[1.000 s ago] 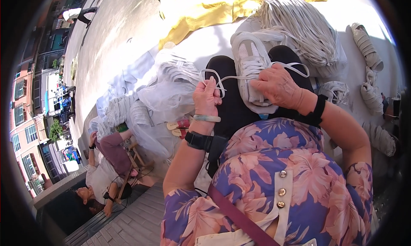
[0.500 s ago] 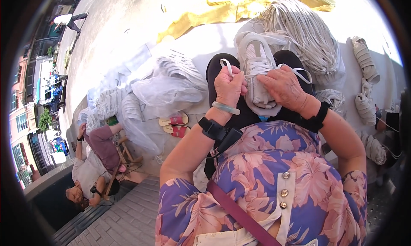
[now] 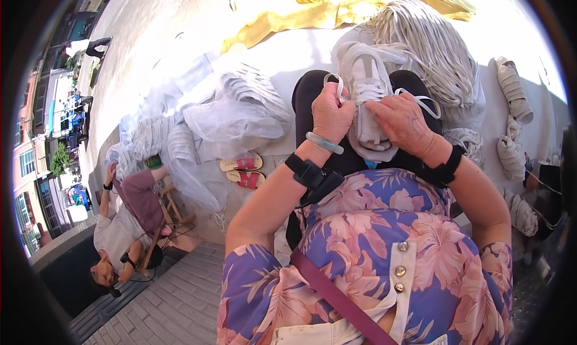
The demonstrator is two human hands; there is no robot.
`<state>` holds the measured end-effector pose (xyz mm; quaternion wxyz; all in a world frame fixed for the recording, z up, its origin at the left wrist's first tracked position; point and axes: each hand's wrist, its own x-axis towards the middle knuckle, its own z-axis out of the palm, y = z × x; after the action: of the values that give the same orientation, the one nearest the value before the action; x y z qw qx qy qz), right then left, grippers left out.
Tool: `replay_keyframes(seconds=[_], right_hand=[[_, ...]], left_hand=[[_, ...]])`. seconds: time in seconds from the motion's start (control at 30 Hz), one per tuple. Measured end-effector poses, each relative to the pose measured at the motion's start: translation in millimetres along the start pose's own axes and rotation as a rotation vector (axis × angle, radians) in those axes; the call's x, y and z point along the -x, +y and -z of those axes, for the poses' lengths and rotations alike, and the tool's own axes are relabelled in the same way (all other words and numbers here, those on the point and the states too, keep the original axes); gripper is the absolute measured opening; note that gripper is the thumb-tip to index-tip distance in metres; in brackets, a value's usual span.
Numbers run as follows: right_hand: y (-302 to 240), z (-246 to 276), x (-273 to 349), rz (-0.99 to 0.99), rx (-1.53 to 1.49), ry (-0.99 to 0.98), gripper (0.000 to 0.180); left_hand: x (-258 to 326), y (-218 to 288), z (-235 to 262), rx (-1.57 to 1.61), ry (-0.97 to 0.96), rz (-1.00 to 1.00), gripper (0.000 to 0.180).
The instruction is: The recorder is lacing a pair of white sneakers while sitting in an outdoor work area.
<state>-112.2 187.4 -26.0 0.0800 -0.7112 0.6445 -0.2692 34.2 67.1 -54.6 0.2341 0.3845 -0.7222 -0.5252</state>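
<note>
A pale grey and white sneaker [image 3: 362, 62] rests on my lap between my dark-clad knees, its toe pointing away from me. White shoelace [image 3: 368, 92] crosses its tongue. At the shoe's left side my left hand [image 3: 330, 113] is closed round a lace, a loop of which stands up above the fingers. My right hand [image 3: 406, 124] lies over the shoe's right side, thumb and fingers pinched at the lacing. Another length of lace loops out to the right behind its knuckles. Both sets of fingertips partly hide the eyelets.
Beyond my right knee lies a big bundle of long whitish laces [image 3: 427, 56]. Wrapped stacks of shoe parts [image 3: 514, 89] stand at the right. Clear plastic bags [image 3: 234, 125] and red sandals [image 3: 246, 172] are at the left, where another person [image 3: 123, 231] sits. Yellow cloth [image 3: 288, 23] lies at the back.
My left hand has moved slightly right, closer to the shoe, and its lace loop has shifted with it. My right hand stays at the lacing.
</note>
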Motion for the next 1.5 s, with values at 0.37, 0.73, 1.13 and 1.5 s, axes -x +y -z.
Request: replay_keyframes(seconds=[0.37,0.73,1.13,1.5], right_hand=[[4.2,-3.7,5.5,-0.032,-0.081,-0.009,0.028],[-4.9,12.7,-14.9,-0.039,-0.088,-0.023,0.024],[-15.5,-10.6,-12.4,-0.143,-0.176,0.055,0.007],[-12.1,-26.0,-25.2,-0.176,0.025,-0.144,0.013]], left_hand=[[1.4,-2.6,3.4,0.187,-0.121,0.187,0.022],[5.3,19.9,22.0,-0.149,0.106,0.025,0.04],[36.7,19.7,0.6,-0.439,-0.118,-0.311,0.027],[36.3,8.8,-0.3,-0.522,-0.123,-0.112,0.016]])
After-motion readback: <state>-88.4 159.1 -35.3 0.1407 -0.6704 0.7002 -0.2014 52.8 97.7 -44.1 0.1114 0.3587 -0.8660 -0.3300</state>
